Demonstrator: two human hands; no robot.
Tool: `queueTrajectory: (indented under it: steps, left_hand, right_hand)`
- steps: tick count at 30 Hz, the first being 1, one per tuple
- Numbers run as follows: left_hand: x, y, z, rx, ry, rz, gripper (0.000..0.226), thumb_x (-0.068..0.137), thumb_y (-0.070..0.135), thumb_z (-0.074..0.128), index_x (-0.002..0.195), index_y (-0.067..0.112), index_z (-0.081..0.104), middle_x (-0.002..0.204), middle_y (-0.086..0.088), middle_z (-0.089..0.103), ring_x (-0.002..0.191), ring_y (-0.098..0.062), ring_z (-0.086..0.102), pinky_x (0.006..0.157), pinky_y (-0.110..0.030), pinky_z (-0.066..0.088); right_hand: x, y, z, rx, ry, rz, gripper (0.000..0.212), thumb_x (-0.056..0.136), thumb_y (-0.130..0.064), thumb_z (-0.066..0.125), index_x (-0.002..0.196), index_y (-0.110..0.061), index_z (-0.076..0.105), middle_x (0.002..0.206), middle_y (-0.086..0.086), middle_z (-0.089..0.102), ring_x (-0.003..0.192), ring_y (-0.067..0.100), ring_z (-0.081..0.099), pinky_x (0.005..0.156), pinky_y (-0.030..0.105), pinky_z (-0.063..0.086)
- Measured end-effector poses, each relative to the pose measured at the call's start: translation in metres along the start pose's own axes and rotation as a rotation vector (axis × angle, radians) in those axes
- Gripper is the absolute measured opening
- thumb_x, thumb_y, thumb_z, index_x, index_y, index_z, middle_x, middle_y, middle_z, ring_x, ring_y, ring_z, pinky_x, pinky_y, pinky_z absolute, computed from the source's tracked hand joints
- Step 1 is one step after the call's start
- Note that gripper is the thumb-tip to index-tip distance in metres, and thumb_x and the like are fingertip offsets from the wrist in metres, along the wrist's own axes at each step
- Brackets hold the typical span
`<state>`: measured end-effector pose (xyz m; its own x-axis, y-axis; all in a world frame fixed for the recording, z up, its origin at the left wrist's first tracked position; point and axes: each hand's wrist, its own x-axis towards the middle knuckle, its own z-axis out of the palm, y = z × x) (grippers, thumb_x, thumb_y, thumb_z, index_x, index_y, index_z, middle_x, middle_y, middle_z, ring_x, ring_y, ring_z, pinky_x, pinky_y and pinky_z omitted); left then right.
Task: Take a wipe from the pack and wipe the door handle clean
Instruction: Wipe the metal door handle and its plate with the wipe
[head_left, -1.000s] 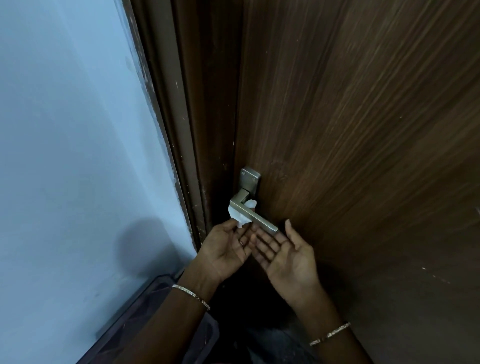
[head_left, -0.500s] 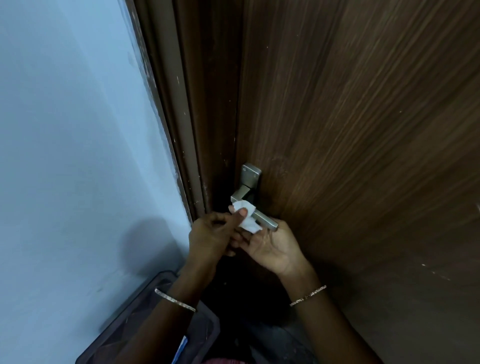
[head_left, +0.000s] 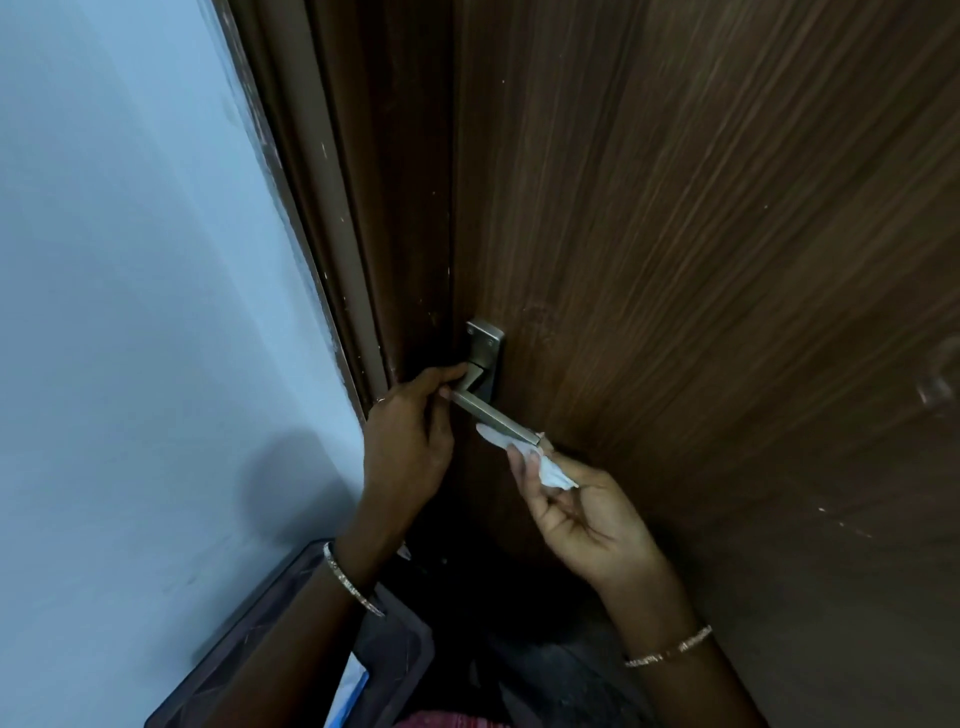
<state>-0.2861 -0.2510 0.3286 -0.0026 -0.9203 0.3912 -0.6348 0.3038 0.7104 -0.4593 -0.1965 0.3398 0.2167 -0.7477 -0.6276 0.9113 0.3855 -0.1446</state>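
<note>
Door handle (head_left: 493, 417): at left edge of door (head_left: 675, 260). Wipe (head_left: 553, 470), formerly at the neck, now under lever tip, pinched in right hand (head_left: 587, 514) fingers. Left hand (head_left: 410, 441) fingers pinch the neck. Lever pass apparently complete.

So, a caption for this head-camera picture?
Left hand holds the door handle; right hand presses a white wipe against its end.

The wipe (head_left: 550, 470) pinched by the right hand (head_left: 587, 514) is white; the door handle (head_left: 493, 413) just above that pinch is brushed silver-grey. Behind the grip the door (head_left: 675, 260) is dark brown, finely streaked; far left of it the wall (head_left: 130, 312) is pale blue, the bangles (head_left: 670, 647) seemingly gold
</note>
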Motion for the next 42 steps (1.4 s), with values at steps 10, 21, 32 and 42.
queueTrajectory:
  steps: [10, 21, 32, 42]
  left_hand:
    - [0.010, -0.019, -0.010, -0.191, -0.181, -0.060, 0.037, 0.098, 0.020, 0.046, 0.125, 0.035, 0.066, 0.103, 0.009, 0.075, 0.080, -0.024, 0.071, 0.068, -0.045, 0.061]
    - [0.013, -0.022, -0.017, -0.293, -0.229, -0.136, 0.038, 0.093, 0.020, 0.048, 0.122, 0.032, 0.070, 0.116, 0.014, 0.073, 0.100, -0.013, 0.071, 0.083, -0.049, 0.059]
    - [0.011, -0.025, -0.016, -0.346, -0.235, -0.163, 0.040, 0.097, 0.010, 0.049, 0.122, 0.033, 0.070, 0.107, 0.007, 0.075, 0.090, -0.031, 0.070, 0.070, -0.054, 0.060]
    - [0.007, -0.026, -0.011, -0.462, -0.284, -0.229, 0.050, 0.097, -0.004, 0.043, 0.128, 0.028, 0.066, 0.116, 0.002, 0.073, 0.105, -0.013, 0.070, 0.064, -0.031, 0.059]
  right_hand:
    - [-0.019, 0.027, -0.027, -1.487, 0.037, -1.472, 0.041, 0.094, 0.000, 0.056, 0.135, -0.006, 0.058, 0.134, 0.007, 0.063, 0.124, 0.007, 0.059, 0.098, 0.021, 0.050]
    - [0.040, 0.041, 0.017, -2.163, -0.005, -1.602, 0.038, 0.088, -0.002, 0.066, 0.125, -0.010, 0.067, 0.128, 0.005, 0.068, 0.121, 0.017, 0.063, 0.104, 0.032, 0.049]
    - [0.012, 0.021, 0.004, -1.987, 0.158, -1.418, 0.040, 0.079, -0.011, 0.079, 0.116, -0.020, 0.070, 0.106, -0.002, 0.073, 0.094, 0.014, 0.071, 0.078, 0.032, 0.060]
    - [0.026, 0.033, 0.040, -2.102, 0.240, -1.317, 0.016, 0.091, -0.024, 0.069, 0.107, -0.023, 0.068, 0.101, -0.004, 0.075, 0.092, 0.012, 0.071, 0.076, 0.025, 0.055]
